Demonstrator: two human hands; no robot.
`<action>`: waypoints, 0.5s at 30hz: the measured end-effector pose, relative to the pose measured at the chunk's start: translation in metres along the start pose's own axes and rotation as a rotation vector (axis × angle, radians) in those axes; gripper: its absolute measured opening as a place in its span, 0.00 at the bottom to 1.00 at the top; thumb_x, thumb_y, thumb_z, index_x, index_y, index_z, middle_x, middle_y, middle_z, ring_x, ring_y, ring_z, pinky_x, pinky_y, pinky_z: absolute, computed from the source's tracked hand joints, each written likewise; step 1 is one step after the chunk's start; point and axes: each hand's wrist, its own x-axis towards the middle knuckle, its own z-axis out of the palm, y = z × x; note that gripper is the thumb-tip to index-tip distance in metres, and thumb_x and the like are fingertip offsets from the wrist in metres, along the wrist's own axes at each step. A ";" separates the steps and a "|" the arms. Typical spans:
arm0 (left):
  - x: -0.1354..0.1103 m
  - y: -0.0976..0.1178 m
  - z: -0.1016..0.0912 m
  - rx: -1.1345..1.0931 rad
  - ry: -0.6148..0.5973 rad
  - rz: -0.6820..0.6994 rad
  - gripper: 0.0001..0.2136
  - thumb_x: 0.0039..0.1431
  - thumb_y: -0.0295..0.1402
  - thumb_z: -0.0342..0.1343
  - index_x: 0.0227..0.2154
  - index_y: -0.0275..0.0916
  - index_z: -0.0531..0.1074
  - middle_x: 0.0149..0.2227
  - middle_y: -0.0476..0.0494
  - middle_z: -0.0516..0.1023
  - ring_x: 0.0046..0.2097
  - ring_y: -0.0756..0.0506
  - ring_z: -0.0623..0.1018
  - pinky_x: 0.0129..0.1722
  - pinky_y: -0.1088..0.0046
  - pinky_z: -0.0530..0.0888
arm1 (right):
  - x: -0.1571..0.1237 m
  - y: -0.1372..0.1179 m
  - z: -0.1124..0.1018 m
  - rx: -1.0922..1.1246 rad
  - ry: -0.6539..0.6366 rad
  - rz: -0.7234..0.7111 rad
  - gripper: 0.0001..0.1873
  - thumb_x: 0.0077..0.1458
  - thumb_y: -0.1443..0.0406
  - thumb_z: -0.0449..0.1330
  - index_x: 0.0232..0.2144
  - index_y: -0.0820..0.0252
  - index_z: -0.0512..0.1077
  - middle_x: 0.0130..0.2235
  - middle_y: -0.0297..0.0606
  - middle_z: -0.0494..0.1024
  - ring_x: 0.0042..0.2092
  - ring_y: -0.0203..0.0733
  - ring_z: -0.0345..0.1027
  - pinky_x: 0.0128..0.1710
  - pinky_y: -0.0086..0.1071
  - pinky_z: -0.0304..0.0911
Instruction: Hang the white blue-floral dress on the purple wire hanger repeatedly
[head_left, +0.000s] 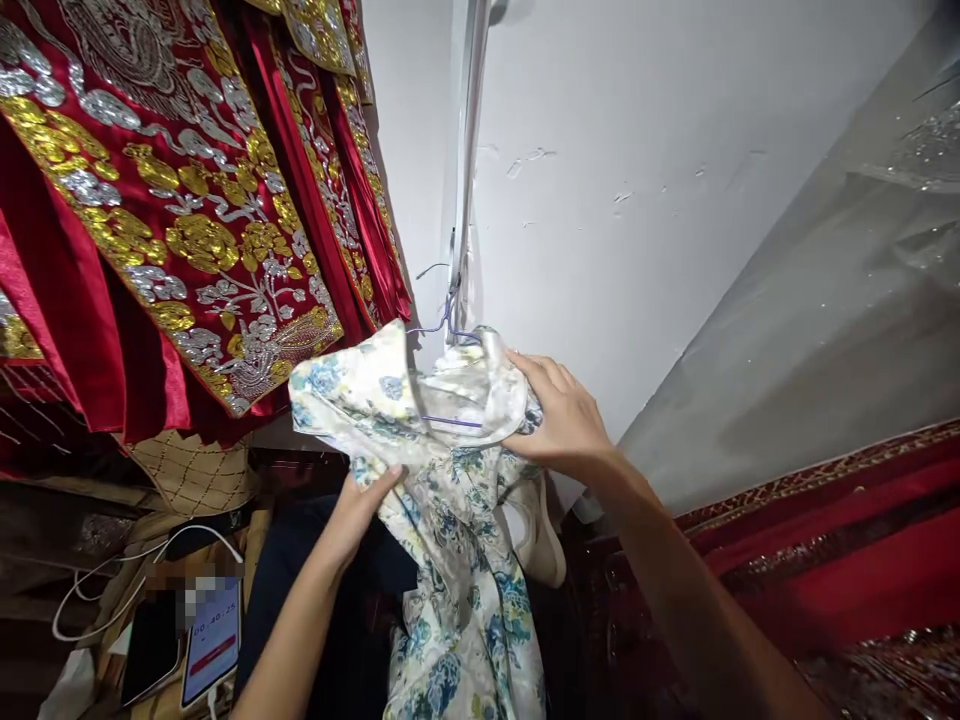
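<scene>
A white dress-like garment (465, 560) with blue and yellow flowers hangs down in front of me. Inside its neck opening is a thin purple hanger (448, 318), its hook up at a white vertical rail and its lower bar crossing the opening. My left hand (367, 505) grips the cloth below the left shoulder, thumb on top and the other fingers behind the fabric. With my right hand (559, 415) I hold the right shoulder by the neckline; some fingertips are hidden by the cloth.
Red costumes with gold and silver embroidery (202, 220) hang at the left. Lower left, a lit phone (212, 640), a dark phone (154, 645) and a white cable (64, 625) lie on a wooden surface. Plastic sheeting (810, 310) covers the right side, above red cloth (862, 570). A pale shoe (551, 545) shows below.
</scene>
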 end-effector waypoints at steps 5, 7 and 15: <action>-0.034 -0.050 0.004 -0.115 0.194 -0.125 0.24 0.59 0.38 0.60 0.58 0.43 0.69 0.56 0.39 0.78 0.63 0.38 0.71 0.63 0.56 0.66 | -0.052 -0.028 0.032 0.303 0.089 -0.102 0.38 0.51 0.65 0.60 0.65 0.51 0.61 0.64 0.43 0.66 0.67 0.62 0.53 0.66 0.60 0.46; -0.044 -0.060 0.003 -0.119 0.187 -0.150 0.24 0.59 0.41 0.60 0.58 0.45 0.70 0.55 0.39 0.79 0.63 0.37 0.72 0.63 0.55 0.67 | -0.084 -0.047 0.049 0.520 0.129 -0.009 0.31 0.57 0.63 0.58 0.63 0.51 0.63 0.62 0.43 0.70 0.65 0.60 0.58 0.66 0.57 0.50; -0.065 -0.068 0.012 -0.232 0.138 -0.166 0.29 0.55 0.54 0.60 0.54 0.42 0.75 0.55 0.38 0.79 0.63 0.35 0.70 0.65 0.56 0.65 | -0.135 -0.114 0.123 0.934 -0.026 0.580 0.17 0.69 0.54 0.45 0.41 0.54 0.69 0.31 0.39 0.74 0.31 0.44 0.70 0.32 0.36 0.68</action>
